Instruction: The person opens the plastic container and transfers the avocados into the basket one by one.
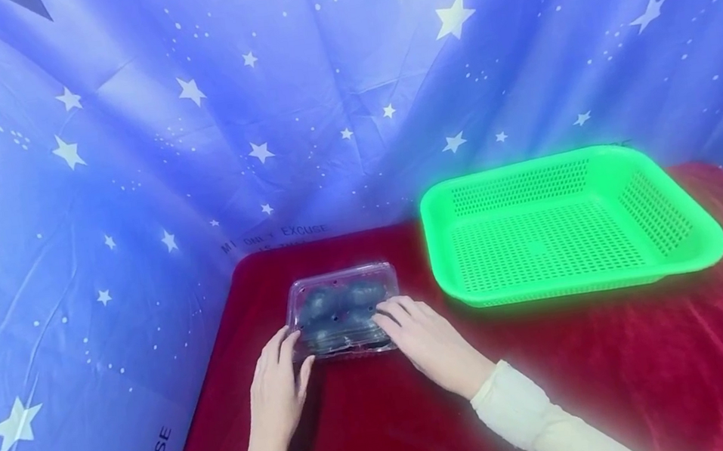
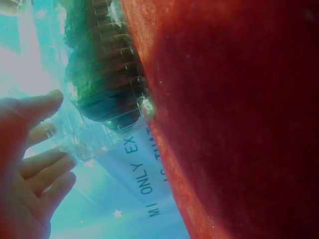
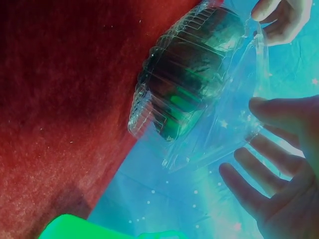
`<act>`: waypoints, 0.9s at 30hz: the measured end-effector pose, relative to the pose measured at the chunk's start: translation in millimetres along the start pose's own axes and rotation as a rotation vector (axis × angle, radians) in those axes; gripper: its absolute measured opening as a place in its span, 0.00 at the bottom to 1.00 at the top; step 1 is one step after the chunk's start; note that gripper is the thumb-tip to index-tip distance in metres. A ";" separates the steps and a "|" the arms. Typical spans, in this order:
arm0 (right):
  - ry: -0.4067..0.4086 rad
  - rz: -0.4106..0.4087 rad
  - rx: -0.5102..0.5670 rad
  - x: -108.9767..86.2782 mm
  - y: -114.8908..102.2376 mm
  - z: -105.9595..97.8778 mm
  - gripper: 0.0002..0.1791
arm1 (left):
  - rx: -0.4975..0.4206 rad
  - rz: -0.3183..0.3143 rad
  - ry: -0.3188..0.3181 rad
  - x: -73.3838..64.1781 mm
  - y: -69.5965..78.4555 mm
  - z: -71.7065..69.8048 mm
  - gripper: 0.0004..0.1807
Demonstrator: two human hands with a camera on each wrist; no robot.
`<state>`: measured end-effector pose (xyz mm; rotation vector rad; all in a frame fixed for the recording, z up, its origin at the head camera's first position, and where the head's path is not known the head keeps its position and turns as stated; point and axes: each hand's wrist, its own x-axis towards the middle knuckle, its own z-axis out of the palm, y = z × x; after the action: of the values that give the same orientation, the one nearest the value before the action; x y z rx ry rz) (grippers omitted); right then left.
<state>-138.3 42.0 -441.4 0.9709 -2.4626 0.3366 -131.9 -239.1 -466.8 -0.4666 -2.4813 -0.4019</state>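
Note:
A clear plastic clamshell box [image 1: 345,311] sits on the red cloth near the table's far left. Through its ribbed base show several dark green, bumpy-skinned fruits [image 2: 99,84] that look like avocados. In the right wrist view the clear lid [image 3: 237,114] stands tilted up from the base. My left hand [image 1: 278,385] holds the lid at its left side, thumb on one face and fingers round the edge. On the right side my right hand [image 1: 427,339] has its thumb and fingertips at the lid's corner, with the other fingers spread.
A bright green perforated basket [image 1: 582,284] stands at the back right of the table. Red velvety cloth [image 1: 559,375] covers the tabletop. A blue curtain [image 1: 314,72] with white stars hangs close behind and along the left side.

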 end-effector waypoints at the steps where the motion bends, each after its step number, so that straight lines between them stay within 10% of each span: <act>1: -0.004 0.001 0.001 -0.1 -0.4 -0.3 0.33 | -0.003 -0.005 -0.003 0.7 0.3 -0.5 0.27; 27: -0.021 -0.044 -0.105 -0.5 -6.2 7.5 0.36 | -0.012 0.087 0.116 12.9 0.7 -1.2 0.18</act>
<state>-136.2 34.9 -447.8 0.9874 -2.4463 0.1811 -140.9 -235.9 -458.2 -0.5392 -2.3392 -0.3969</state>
